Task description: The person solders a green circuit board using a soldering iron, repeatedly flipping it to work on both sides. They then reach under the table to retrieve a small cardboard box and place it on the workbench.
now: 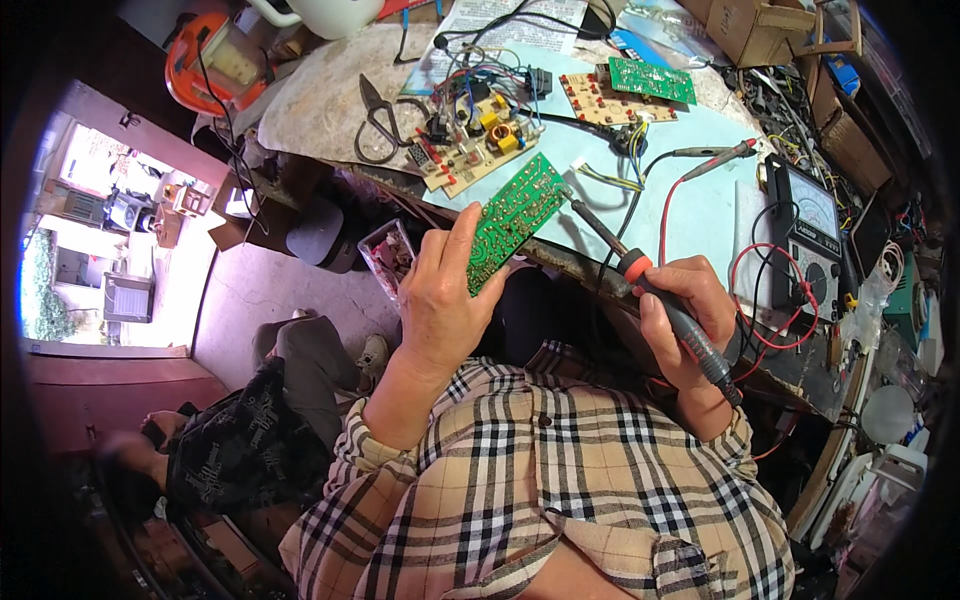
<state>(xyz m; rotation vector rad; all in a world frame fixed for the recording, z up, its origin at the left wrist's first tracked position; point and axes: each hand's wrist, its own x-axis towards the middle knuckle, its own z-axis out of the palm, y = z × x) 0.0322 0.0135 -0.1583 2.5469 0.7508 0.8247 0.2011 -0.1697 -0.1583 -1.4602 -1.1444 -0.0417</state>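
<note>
My left hand (445, 290) grips a green circuit board (517, 212) by its near edge, tilted above the front of the bench with its soldered side showing. In my right hand (690, 315) is a soldering iron (640, 265) with a dark handle and a red-orange collar. Its tip points at the board's upper right corner; whether it touches cannot be made out. Just beyond the held board lies a tan circuit board (475, 150) crowded with parts and wires. Farther right a small green board (650, 80) rests on another tan board (605, 100).
Black-handled scissors (378, 115) lie at the back left of the bench. On the right stands an analog multimeter (805, 225), its red and black leads looping nearby, with a probe (720, 160) on the pale sheet. Another person (250, 430) sits at the lower left.
</note>
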